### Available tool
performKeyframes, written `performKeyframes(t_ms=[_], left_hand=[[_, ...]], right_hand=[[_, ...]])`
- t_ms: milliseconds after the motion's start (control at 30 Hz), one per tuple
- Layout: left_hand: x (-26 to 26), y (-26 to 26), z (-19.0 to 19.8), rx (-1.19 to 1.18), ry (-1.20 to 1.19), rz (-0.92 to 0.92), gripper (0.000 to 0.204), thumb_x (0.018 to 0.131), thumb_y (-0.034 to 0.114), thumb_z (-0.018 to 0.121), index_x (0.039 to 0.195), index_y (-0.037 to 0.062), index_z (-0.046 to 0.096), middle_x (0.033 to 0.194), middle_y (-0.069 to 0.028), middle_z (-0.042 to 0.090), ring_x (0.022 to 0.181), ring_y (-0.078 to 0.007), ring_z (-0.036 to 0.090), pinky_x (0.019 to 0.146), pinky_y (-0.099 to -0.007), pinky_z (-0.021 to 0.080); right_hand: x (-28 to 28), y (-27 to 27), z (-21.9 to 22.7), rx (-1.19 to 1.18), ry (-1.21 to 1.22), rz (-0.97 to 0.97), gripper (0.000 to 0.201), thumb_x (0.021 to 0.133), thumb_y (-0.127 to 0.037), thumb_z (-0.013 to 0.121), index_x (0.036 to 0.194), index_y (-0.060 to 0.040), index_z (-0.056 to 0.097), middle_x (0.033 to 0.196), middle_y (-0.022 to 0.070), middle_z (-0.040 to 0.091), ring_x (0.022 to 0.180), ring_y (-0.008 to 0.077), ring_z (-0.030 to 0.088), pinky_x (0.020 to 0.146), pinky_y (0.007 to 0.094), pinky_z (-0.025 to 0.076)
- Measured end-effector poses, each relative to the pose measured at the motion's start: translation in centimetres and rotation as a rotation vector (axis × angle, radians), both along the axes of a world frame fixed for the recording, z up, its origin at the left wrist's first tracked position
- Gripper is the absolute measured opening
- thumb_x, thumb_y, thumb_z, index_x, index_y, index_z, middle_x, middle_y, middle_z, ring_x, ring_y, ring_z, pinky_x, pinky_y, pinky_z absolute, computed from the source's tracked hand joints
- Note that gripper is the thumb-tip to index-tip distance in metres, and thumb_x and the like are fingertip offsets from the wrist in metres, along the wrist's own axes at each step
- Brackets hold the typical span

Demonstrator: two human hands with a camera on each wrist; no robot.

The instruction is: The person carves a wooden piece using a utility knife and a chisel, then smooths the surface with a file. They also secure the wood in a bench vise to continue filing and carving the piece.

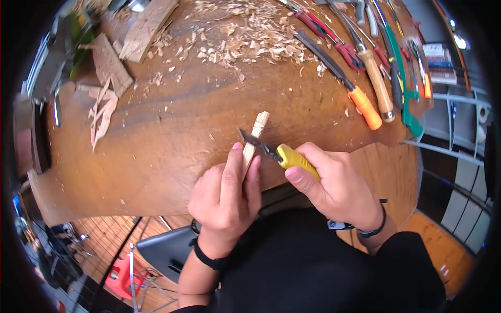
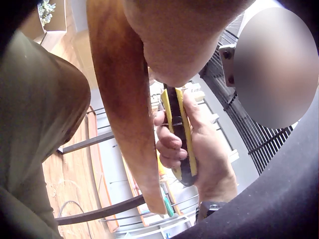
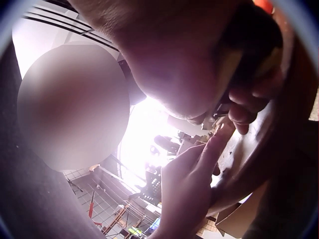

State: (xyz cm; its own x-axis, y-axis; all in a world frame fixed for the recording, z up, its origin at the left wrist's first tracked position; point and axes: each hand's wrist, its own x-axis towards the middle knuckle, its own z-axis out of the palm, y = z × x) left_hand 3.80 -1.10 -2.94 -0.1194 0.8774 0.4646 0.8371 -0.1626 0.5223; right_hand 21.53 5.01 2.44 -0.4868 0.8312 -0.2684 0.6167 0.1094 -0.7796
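My left hand [image 1: 224,195] pinches a slim, pale wooden stick [image 1: 259,122] between thumb and fingers, its far end angled up and away over the table's front edge. In my right hand [image 1: 342,180] is a utility knife [image 1: 298,159] with a yellow handle and a dark blade, which crosses the stick just beyond the left fingertips. The left wrist view has the knife's yellow and black handle [image 2: 185,137] with the right fingers wrapped around it. From the right wrist, the left hand [image 3: 187,181] appears below the right one, and the stick is mostly hidden.
Curled wood shavings [image 1: 250,36] cover the back of the brown table [image 1: 151,172]. An orange-handled file [image 1: 365,107], a wooden-handled tool [image 1: 377,83] and red-handled pliers [image 1: 347,55] lie at the right. Boards [image 1: 112,65] and a split wood piece [image 1: 104,112] lie at the left.
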Motion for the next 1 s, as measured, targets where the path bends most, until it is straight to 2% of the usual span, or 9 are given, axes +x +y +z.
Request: performKeyframes(t_ms=[33,100,200,333,600,733,800,933,1000], left_hand=[[0.0,-0.1,-0.1,-0.023,0.007,0.015,0.033,0.083,0.008,0.08,0.111,-0.0067,0.069,0.068,-0.008,0.061,0.051,-0.0199,0.056,0.047,-0.0313,0.045],[-0.2,0.0,-0.5,0.007,0.017,-0.026,0.033,0.082,0.009,0.08,0.11,-0.0063,0.07,0.066,-0.0072,0.059,0.049,-0.0203,0.054,0.046,-0.0319,0.043],[-0.1,-0.3,-0.7,-0.006,0.011,0.012,0.033,0.082,0.011,0.08,0.109,-0.0055,0.07,0.064,-0.0078,0.058,0.049,-0.0212,0.054,0.046,-0.0323,0.042],[-0.1,-0.4,-0.5,-0.044,0.033,-0.013,0.032,0.083,0.011,0.079,0.109,-0.006,0.07,0.064,-0.0082,0.058,0.048,-0.0216,0.054,0.045,-0.0325,0.042],[-0.1,-0.3,-0.5,-0.092,-0.025,-0.039,0.03,0.086,0.009,0.077,0.109,-0.0084,0.068,0.065,-0.0099,0.063,0.047,-0.0222,0.058,0.046,-0.0321,0.043],[-0.2,-0.5,-0.3,-0.125,-0.027,-0.06,0.03,0.087,0.008,0.076,0.11,-0.0094,0.067,0.066,-0.0106,0.064,0.047,-0.0223,0.058,0.046,-0.0323,0.044],[-0.2,-0.4,-0.4,-0.103,-0.022,-0.068,0.031,0.086,0.006,0.076,0.11,-0.0105,0.067,0.066,-0.011,0.064,0.047,-0.0221,0.058,0.045,-0.0326,0.044],[-0.1,-0.5,-0.3,-0.101,-0.007,-0.072,0.028,0.088,0.002,0.074,0.112,-0.0101,0.065,0.069,-0.0143,0.068,0.05,-0.0238,0.063,0.049,-0.0315,0.047],[0.0,-0.5,-0.6,-0.071,0.041,-0.075,0.028,0.088,0.002,0.074,0.112,-0.01,0.065,0.07,-0.0143,0.068,0.05,-0.0241,0.063,0.049,-0.0319,0.048]], right_hand=[[0.0,-0.2,0.0,-0.005,0.012,-0.036,0.043,0.099,-0.042,0.062,0.095,0.0004,0.06,0.068,0.0206,0.063,0.067,0.0424,0.066,0.057,0.0479,0.05],[0.2,-0.1,0.3,0.098,-0.082,0.085,0.044,0.098,-0.042,0.063,0.09,0.0004,0.058,0.066,0.0207,0.062,0.063,0.0406,0.065,0.054,0.0453,0.05],[0.3,0.0,0.9,0.127,-0.176,0.12,0.044,0.097,-0.042,0.065,0.085,-0.0003,0.055,0.063,0.0198,0.062,0.057,0.0379,0.065,0.05,0.0437,0.05],[0.4,-0.4,1.3,0.168,-0.214,0.108,0.045,0.096,-0.042,0.066,0.083,-0.0004,0.055,0.059,0.0179,0.062,0.054,0.0355,0.065,0.049,0.0422,0.05],[-0.2,-0.5,1.5,0.195,-0.42,0.147,0.046,0.096,-0.045,0.064,0.08,-0.0023,0.053,0.051,0.0142,0.057,0.047,0.0305,0.063,0.045,0.0389,0.049],[-0.6,-0.7,1.4,0.259,-0.446,0.143,0.047,0.095,-0.045,0.064,0.08,-0.0026,0.053,0.05,0.0132,0.056,0.046,0.0287,0.064,0.043,0.0373,0.049],[-0.8,-0.7,1.9,0.171,-0.498,0.152,0.045,0.092,-0.042,0.069,0.085,-0.0018,0.05,0.065,0.0158,0.062,0.056,0.0344,0.065,0.049,0.0418,0.049],[-1.3,-1.0,1.4,0.199,-0.486,0.114,0.045,0.092,-0.043,0.069,0.085,-0.002,0.051,0.062,0.0151,0.061,0.054,0.0333,0.065,0.048,0.0404,0.05],[-1.4,-1.2,1.2,0.314,-0.447,0.081,0.041,0.095,-0.038,0.065,0.078,-0.0027,0.053,0.052,0.0121,0.058,0.048,0.0277,0.065,0.045,0.0367,0.051]])
